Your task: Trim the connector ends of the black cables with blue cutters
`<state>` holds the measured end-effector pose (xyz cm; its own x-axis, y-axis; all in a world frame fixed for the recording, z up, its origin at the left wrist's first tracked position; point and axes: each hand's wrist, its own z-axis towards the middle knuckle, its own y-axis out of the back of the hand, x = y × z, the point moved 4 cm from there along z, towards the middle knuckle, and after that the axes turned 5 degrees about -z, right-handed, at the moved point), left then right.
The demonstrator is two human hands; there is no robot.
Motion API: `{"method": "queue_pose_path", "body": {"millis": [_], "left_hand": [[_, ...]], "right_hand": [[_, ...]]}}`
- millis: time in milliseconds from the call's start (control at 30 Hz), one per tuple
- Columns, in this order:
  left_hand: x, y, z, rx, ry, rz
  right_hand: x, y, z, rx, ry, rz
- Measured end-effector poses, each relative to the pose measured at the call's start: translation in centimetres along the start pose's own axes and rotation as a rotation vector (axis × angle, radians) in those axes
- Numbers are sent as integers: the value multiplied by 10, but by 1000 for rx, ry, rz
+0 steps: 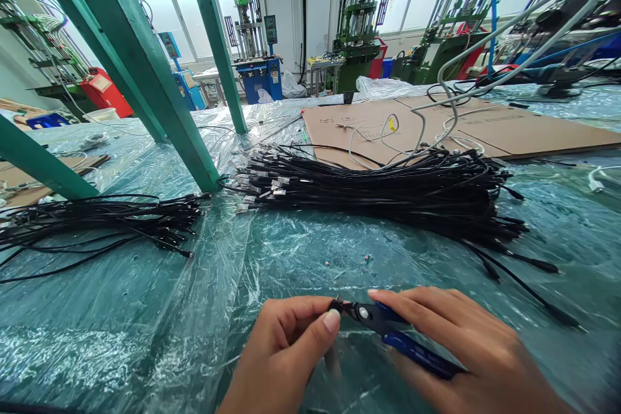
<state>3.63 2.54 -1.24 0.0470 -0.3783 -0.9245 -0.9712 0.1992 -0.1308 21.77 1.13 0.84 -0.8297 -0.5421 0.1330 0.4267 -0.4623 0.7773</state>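
Observation:
Between thumb and forefinger, my left hand [291, 349] pinches a small black cable end [334, 305], with a bit of metal showing at its tip. My right hand [466, 343] is wrapped round a pair of blue-handled cutting pliers [420, 352]. The jaws of the pliers touch or nearly touch the cable end; whether they are closed on it I cannot tell. Beyond both hands lies a thick bundle of black cables [388, 191], its silver USB-type plugs [272, 187] to the left and black moulded ends to the right.
Clear plastic sheeting covers the green table [310, 252]. A smaller bunch of black cables [111, 220] lies at left, below green metal posts [140, 71]. Flat cardboard [466, 119] and white cables [417, 116] are behind the bundle. Green machines [359, 32] stand in the background.

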Motion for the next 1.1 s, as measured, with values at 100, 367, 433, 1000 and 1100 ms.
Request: {"method": "queue_pose_path", "body": {"millis": [100,367,433,1000,1100], "left_hand": [[-4,-2,1,29,-9,7],[2,-1,3,31,-41,-67],[4,0,3,5,-31,-59],[1,3,2,-12,-31,48],[-1,3,1,1,-10,76]], "right_hand": [[-4,-2,-4,44,-5,1],[-4,1,-4,-5,-11,-4],[-2,2,-1,-25,-2,-22],[3,7,7,-73,5,-2],[3,6,6,-67,13,-1]]}}
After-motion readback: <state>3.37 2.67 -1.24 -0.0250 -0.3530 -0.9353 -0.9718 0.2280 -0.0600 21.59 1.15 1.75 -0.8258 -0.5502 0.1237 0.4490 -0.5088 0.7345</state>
